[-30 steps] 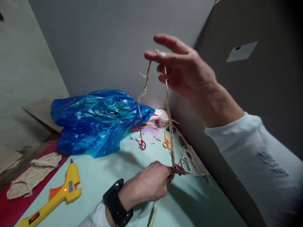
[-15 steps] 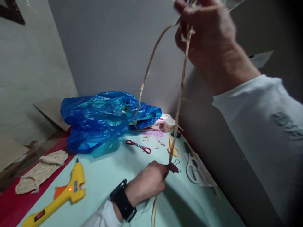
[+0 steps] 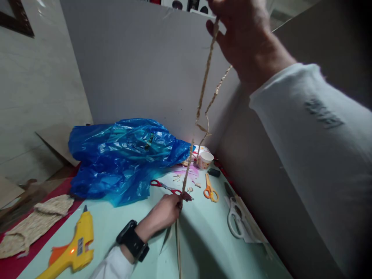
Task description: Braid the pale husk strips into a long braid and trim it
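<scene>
My left hand (image 3: 165, 212), with a black watch (image 3: 132, 238) on its wrist, is closed around the lower end of a braided straw cord (image 3: 205, 79). A dark reddish binder clip (image 3: 187, 197) sits at the cord beside its fingers. Loose flat strands (image 3: 178, 248) hang below this fist. High at the upper right, my right hand (image 3: 242, 37) grips the cord's upper part between thumb and fingers; its top is cut off by the frame. The cord runs fairly straight between both hands, and another length dangles behind, below the right hand.
A yellow glue gun (image 3: 80, 244) with a lit light lies left, near a woven straw piece (image 3: 37, 223). A blue plastic bag (image 3: 124, 159) fills the back. Red scissors (image 3: 164, 186), orange scissors (image 3: 209, 189), white scissors (image 3: 235, 219) and a paper cup (image 3: 205, 160) surround the hands.
Both hands appear further left in view, and the view itself has shifted. The cord's slack length swung from the left side to behind the right hand. Both hands still grip the cord.
</scene>
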Demonstrator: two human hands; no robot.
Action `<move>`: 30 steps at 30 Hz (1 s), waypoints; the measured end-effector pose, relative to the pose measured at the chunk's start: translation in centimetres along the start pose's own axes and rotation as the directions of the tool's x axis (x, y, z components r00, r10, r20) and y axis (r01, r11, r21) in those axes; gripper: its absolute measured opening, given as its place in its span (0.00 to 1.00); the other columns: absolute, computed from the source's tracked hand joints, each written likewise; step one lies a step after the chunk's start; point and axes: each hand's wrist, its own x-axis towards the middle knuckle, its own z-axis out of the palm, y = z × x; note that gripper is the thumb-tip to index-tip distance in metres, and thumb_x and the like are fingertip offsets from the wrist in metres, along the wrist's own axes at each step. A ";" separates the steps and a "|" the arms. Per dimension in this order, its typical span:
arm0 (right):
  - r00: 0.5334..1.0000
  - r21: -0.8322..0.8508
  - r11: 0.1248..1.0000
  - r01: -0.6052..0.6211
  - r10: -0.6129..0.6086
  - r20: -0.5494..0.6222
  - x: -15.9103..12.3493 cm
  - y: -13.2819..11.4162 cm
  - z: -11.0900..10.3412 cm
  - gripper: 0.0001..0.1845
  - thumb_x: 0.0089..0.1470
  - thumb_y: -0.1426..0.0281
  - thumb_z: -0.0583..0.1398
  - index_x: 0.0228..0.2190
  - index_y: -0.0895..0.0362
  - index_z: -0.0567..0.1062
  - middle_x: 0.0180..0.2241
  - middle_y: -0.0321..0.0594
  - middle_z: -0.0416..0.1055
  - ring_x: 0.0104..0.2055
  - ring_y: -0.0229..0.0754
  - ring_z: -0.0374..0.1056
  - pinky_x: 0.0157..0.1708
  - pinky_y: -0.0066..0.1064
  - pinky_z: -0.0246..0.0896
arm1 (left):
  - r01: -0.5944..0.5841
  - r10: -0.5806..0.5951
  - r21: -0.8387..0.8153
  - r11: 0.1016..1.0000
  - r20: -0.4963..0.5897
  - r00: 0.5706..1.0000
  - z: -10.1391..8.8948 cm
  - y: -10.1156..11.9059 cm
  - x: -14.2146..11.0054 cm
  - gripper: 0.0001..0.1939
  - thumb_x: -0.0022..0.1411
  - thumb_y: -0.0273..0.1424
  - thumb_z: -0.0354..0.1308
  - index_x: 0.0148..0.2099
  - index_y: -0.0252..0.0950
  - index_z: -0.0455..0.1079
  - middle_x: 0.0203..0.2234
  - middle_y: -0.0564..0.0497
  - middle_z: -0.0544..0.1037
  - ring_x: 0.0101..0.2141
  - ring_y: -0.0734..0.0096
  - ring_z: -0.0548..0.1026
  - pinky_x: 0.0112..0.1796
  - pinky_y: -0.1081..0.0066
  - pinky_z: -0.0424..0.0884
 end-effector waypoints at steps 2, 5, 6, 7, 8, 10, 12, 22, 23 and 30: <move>0.995 0.065 0.994 0.085 -0.088 0.051 1.0 2.3 0.0 0.22 0.53 0.81 0.44 0.48 0.64 0.65 0.49 0.28 0.72 0.47 0.24 0.65 0.39 0.17 0.56 | 0.082 -0.082 -0.107 0.991 0.006 0.997 -0.6 -1.1 0.5 0.07 0.47 0.21 0.51 0.25 0.36 0.69 0.34 0.45 0.79 0.40 0.58 0.74 0.40 0.68 0.65; 0.988 -0.126 0.992 -0.027 0.045 0.147 0.7 6.8 0.7 0.25 0.57 0.81 0.48 0.56 0.60 0.60 0.58 0.37 0.63 0.46 0.23 0.65 0.38 0.15 0.59 | 0.169 -0.160 -0.174 0.970 0.068 0.985 -0.9 -2.2 1.0 0.04 0.44 0.24 0.52 0.22 0.37 0.62 0.17 0.54 0.68 0.22 0.68 0.69 0.25 0.71 0.60; 0.980 -0.181 0.979 -0.093 0.122 0.156 0.1 8.5 1.2 0.24 0.58 0.80 0.50 0.56 0.63 0.61 0.56 0.43 0.66 0.43 0.26 0.67 0.37 0.17 0.62 | 0.192 -0.177 -0.199 0.961 0.092 0.980 -1.0 -2.3 1.1 0.04 0.44 0.25 0.51 0.21 0.38 0.60 0.15 0.56 0.64 0.18 0.72 0.65 0.23 0.72 0.57; 0.963 -0.244 0.957 -0.159 0.205 0.175 -0.8 10.2 1.7 0.21 0.58 0.79 0.52 0.53 0.66 0.65 0.51 0.48 0.70 0.40 0.29 0.68 0.36 0.20 0.64 | 0.213 -0.192 -0.228 0.950 0.114 0.975 -1.1 -2.4 1.1 0.03 0.43 0.25 0.51 0.21 0.38 0.59 0.14 0.58 0.61 0.17 0.74 0.62 0.21 0.73 0.55; 0.936 -0.316 0.922 -0.224 0.294 0.195 -1.9 11.9 2.2 0.17 0.54 0.79 0.57 0.47 0.70 0.69 0.44 0.52 0.74 0.37 0.33 0.70 0.35 0.24 0.66 | 0.231 -0.203 -0.258 0.938 0.132 0.970 -1.1 -2.4 1.1 0.03 0.43 0.26 0.50 0.22 0.38 0.59 0.14 0.59 0.60 0.16 0.76 0.60 0.20 0.73 0.53; 0.889 -0.426 0.854 -0.299 0.412 0.202 -4.5 14.9 3.3 0.17 0.47 0.84 0.62 0.41 0.73 0.73 0.35 0.54 0.76 0.33 0.39 0.72 0.34 0.31 0.69 | 0.257 -0.217 -0.309 0.916 0.160 0.963 -1.3 -2.2 1.1 0.02 0.43 0.28 0.50 0.22 0.38 0.58 0.14 0.59 0.59 0.15 0.78 0.58 0.20 0.75 0.52; 0.844 -0.473 0.818 -0.326 0.478 0.245 -7.1 17.0 4.1 0.19 0.46 0.84 0.63 0.43 0.72 0.73 0.29 0.50 0.76 0.28 0.41 0.72 0.31 0.34 0.70 | 0.280 -0.229 -0.344 0.896 0.181 0.957 -1.5 -2.1 1.0 0.03 0.43 0.29 0.52 0.22 0.37 0.59 0.14 0.60 0.58 0.15 0.80 0.57 0.19 0.75 0.50; 0.894 -0.375 0.893 -0.248 0.360 0.268 -20.3 14.6 2.5 0.11 0.57 0.71 0.56 0.37 0.61 0.78 0.30 0.42 0.78 0.31 0.38 0.72 0.35 0.28 0.66 | 0.338 -0.268 -0.426 0.839 0.216 0.939 -1.9 -2.3 1.0 0.06 0.43 0.29 0.56 0.23 0.35 0.61 0.15 0.60 0.60 0.15 0.83 0.56 0.19 0.77 0.48; 0.893 -0.382 0.887 -0.257 0.369 0.256 -22.5 13.8 2.4 0.11 0.57 0.69 0.56 0.34 0.60 0.78 0.27 0.40 0.77 0.29 0.38 0.71 0.32 0.28 0.65 | 0.339 -0.267 -0.431 0.836 0.220 0.938 -1.9 -2.3 0.9 0.06 0.43 0.29 0.56 0.24 0.35 0.61 0.15 0.60 0.60 0.15 0.83 0.56 0.19 0.77 0.48; 0.706 -0.386 0.797 -0.465 0.597 0.380 -35.0 11.2 3.1 0.15 0.59 0.63 0.55 0.38 0.58 0.77 0.32 0.42 0.78 0.33 0.42 0.73 0.36 0.30 0.64 | 0.324 -0.257 -0.397 0.859 0.213 0.943 -1.7 -2.1 0.8 0.07 0.44 0.28 0.57 0.22 0.35 0.61 0.13 0.60 0.59 0.14 0.83 0.56 0.18 0.77 0.49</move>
